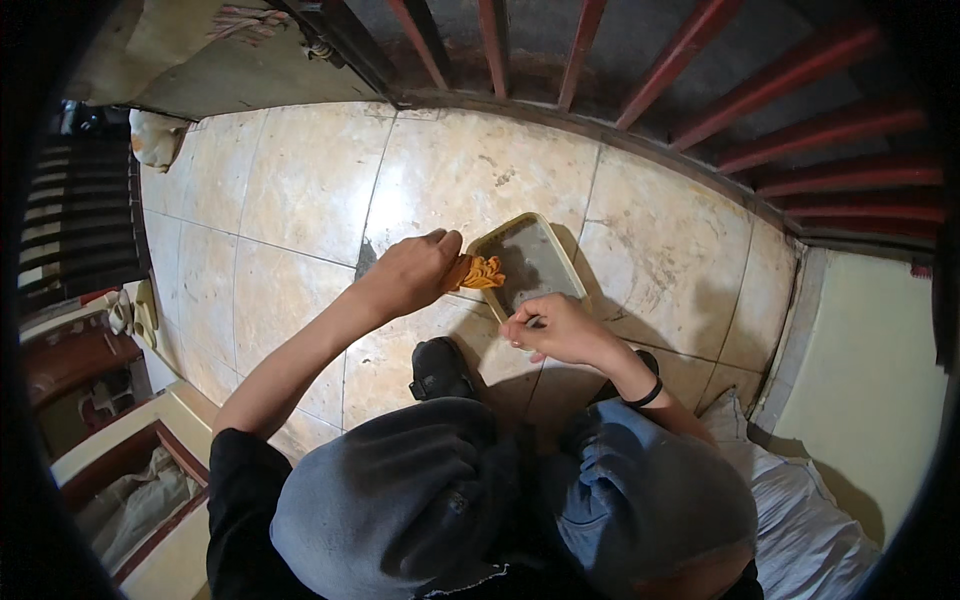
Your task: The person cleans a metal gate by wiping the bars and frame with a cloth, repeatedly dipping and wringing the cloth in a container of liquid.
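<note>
My left hand [415, 272] is closed round a bunched orange cloth [483, 273], whose twisted end sticks out to the right. The cloth hangs by the left rim of a rectangular tub [574, 268] with a pale yellow edge. Murky grey water [535, 262] appears to lie inside this tub, which stands on the floor. Over the tub's near end is my right hand [560, 328], its fingers curled with the tips close together. Whatever those fingers may hold is too small to make out. A dark band circles my right wrist.
Worn beige floor tiles [310, 180] spread around the tub. A dark gate with red bars [580, 55] closes off the far side. At left stands a wooden shelf [140, 440] with shoes. A white sack [800, 510] lies at right, beside my knees. My dark shoe [440, 370] is near the tub.
</note>
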A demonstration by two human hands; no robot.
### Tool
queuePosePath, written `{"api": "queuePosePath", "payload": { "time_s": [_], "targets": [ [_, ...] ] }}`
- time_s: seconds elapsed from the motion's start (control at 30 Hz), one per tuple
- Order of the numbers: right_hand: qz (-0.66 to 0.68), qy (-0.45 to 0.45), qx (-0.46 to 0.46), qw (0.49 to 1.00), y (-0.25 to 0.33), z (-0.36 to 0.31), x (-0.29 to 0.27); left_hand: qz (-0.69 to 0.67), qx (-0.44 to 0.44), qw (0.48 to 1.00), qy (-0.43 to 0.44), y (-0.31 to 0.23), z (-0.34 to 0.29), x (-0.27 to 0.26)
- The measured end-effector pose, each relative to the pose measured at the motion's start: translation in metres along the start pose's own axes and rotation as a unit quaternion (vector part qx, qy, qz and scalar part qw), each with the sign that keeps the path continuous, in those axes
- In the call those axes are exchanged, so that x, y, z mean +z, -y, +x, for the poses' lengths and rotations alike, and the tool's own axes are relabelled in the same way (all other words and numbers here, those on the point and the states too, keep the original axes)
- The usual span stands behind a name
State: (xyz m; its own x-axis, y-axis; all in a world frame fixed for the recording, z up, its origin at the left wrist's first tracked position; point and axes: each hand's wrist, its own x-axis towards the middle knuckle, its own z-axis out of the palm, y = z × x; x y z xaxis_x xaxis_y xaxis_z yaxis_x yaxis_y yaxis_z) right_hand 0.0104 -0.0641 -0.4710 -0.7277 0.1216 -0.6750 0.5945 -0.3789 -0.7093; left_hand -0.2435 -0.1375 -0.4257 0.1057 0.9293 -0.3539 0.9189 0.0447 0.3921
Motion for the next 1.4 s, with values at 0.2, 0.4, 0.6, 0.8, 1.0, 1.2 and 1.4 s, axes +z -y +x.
{"api": "queuePosePath", "payload": {
  "time_s": [0.2, 0.4, 0.6, 0.8, 1.0, 1.2, 1.4],
  "targets": [
    [-0.408, -0.106, -0.061, 0.905, 0.004, 0.012, -0.004, -0.191, -0.007, 0.981, 0.026, 0.000, -0.018, -0.018],
    [0.085, 0.012, -0.058, 0.995, 0.063, -0.057, -0.025, -0.312, 0.128, 0.939, -0.059, -0.030, -0.005, -0.004],
    [0.136, -0.082, -0.277, 0.948, 0.147, -0.157, -0.056, -0.568, 0.133, 0.811, 0.031, -0.113, 0.007, -0.125],
    [0.069, -0.327, -0.428, 0.840, 0.224, -0.277, -0.072, -0.597, 0.261, 0.758, -0.017, -0.188, 0.044, -0.213],
    [0.311, -0.468, -0.602, 0.567, 0.232, -0.303, -0.098, -0.790, 0.148, 0.562, -0.195, -0.215, 0.060, -0.267],
    [0.308, -0.407, -0.570, 0.644, 0.226, -0.313, -0.102, -0.381, 0.029, 0.842, -0.381, -0.130, 0.092, -0.193],
    [0.277, -0.167, -0.494, 0.807, 0.272, -0.263, -0.066, -0.521, 0.305, 0.781, -0.162, -0.218, 0.071, -0.199]
  ]
}}
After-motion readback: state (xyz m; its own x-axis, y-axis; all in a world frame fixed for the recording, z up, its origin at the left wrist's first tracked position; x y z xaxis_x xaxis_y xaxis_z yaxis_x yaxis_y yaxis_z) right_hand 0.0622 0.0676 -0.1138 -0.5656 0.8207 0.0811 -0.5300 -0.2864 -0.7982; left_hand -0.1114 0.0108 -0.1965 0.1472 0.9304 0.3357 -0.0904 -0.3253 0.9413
